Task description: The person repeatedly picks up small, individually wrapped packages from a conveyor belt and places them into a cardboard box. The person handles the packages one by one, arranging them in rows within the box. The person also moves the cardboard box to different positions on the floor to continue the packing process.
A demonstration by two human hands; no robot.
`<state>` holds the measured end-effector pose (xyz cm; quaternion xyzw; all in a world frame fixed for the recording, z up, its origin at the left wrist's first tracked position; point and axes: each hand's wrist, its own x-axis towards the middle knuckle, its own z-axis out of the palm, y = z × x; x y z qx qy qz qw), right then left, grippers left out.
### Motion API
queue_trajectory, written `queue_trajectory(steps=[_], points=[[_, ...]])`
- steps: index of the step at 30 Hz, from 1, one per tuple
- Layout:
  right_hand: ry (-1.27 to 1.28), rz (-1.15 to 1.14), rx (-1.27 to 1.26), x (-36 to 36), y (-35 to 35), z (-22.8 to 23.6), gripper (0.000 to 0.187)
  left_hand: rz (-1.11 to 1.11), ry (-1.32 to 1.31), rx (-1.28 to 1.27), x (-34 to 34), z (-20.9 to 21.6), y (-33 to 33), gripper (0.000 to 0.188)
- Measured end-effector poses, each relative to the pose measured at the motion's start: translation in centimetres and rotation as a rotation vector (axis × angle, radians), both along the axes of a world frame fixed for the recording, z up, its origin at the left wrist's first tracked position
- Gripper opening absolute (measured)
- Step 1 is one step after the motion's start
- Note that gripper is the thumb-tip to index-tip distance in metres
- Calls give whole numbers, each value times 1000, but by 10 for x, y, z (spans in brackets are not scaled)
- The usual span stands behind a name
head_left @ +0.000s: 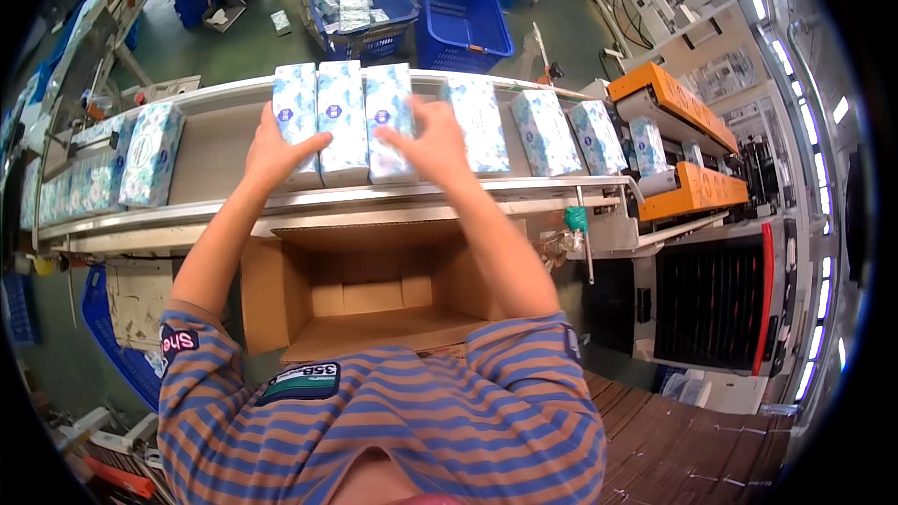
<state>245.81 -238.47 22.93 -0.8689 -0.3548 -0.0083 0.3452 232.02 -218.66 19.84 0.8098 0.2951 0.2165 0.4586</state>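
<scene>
Three long tissue packs with a pale blue floral print stand side by side on the conveyor in front of me: a left one (296,117), a middle one (342,117) and a right one (386,93). My left hand (278,151) grips the left pack, fingers along its outer side and thumb across its top. On the other side my right hand (437,143) closes on the right pack, slightly blurred, its thumb over the top. Directly below, nearer my body, an open cardboard box (374,329) shows a bare inside.
More packs (478,126) lie along the conveyor (224,145) to the right, leading to an orange-sided machine (697,192). Another pack (152,154) lies at left beside a tight row. Beyond are blue baskets (465,23); flattened cardboard (683,449) is stacked at lower right.
</scene>
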Motion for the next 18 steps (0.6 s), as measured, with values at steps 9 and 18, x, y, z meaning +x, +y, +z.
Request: queue_trajectory(steps=[9, 18], points=[[311, -173, 142, 102, -130, -9, 58, 7, 129, 132, 47, 3, -59, 108], [194, -73, -160, 93, -134, 10, 91, -23, -10, -199, 31, 7, -58, 85]])
